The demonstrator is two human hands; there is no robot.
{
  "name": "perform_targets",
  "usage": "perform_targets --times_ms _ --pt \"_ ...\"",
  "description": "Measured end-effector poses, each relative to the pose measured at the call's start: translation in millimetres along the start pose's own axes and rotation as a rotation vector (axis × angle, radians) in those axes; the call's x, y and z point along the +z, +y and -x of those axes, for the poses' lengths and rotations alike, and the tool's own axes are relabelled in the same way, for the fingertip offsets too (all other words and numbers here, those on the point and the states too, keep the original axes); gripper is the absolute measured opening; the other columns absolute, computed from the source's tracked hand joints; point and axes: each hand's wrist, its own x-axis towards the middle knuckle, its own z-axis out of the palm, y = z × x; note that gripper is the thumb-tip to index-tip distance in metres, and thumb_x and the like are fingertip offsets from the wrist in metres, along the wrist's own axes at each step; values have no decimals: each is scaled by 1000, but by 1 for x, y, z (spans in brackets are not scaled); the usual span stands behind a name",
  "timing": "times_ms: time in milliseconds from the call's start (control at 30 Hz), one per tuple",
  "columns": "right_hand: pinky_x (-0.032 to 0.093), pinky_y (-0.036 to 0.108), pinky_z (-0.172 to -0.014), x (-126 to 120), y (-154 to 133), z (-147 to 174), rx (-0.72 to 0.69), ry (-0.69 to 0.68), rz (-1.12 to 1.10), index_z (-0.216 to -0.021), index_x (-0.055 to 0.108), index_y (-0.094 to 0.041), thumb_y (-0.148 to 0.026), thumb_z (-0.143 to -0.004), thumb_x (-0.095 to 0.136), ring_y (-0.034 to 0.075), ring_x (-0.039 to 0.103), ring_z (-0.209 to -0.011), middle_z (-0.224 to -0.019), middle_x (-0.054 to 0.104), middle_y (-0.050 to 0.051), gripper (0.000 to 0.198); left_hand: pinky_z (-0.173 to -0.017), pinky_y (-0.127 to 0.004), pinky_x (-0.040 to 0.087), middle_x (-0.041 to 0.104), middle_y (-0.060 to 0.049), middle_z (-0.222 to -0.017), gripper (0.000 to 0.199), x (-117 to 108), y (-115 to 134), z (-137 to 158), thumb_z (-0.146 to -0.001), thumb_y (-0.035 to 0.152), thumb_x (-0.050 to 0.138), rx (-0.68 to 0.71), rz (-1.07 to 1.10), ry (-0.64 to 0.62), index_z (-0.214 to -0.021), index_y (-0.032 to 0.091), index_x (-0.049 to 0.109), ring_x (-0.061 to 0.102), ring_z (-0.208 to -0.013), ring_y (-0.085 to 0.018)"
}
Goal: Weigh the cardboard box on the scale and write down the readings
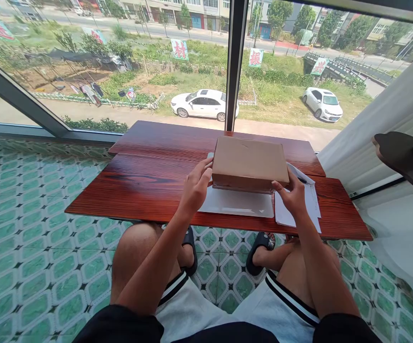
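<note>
Between my two hands is a closed brown cardboard box [249,158], over a flat silver-grey panel that looks like a closed laptop [238,204]. My left hand [196,185] presses against the box's left side, fingers partly hidden behind it. At the right end, my right hand [292,191] grips the near corner, its thumb on the front face. Whether the box rests on the grey panel or is held just above it, I cannot tell. White papers [297,205] lie under and beside my right hand, with a dark pen [302,180] on them.
A dark red wooden table [138,190] stands before my knees, against a large window with a dark frame post [235,66]. White curtains [381,128] hang at the right, near a dark curved wooden piece [406,159]. Green patterned tiles [45,238] cover the floor.
</note>
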Motion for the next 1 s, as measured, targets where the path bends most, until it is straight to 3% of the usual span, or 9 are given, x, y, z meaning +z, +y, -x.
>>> perform_targets --times_ms 200,567,1000 --pt "60 37 -88 2 -1 2 6 -6 60 -148 49 -14 -55 -80 73 30 64 -113 -131 62 14 83 -82 -32 60 61 -11 -137 55 -1 -6 -2 -89 45 40 -47 -18 -3 -135 18 53 56 -126 -26" --pt "60 40 -86 5 -3 5 -30 -17 146 -148 49 -13 -55 -82 71 31 65 -110 -130 63 14 81 -74 -30 60 62 -10 -135 52 -3 -8 1 -88 43 41 -40 -72 36 -131 17 58 62 -111 -23" --pt "57 41 -87 3 -1 6 -33 -26 299 -150 47 -14 -61 -83 67 32 66 -108 -131 63 15 84 -79 -36 60 68 -9 -125 49 -6 -16 1 -92 43 38 52 -197 39 -130 21 59 65 -105 -24"
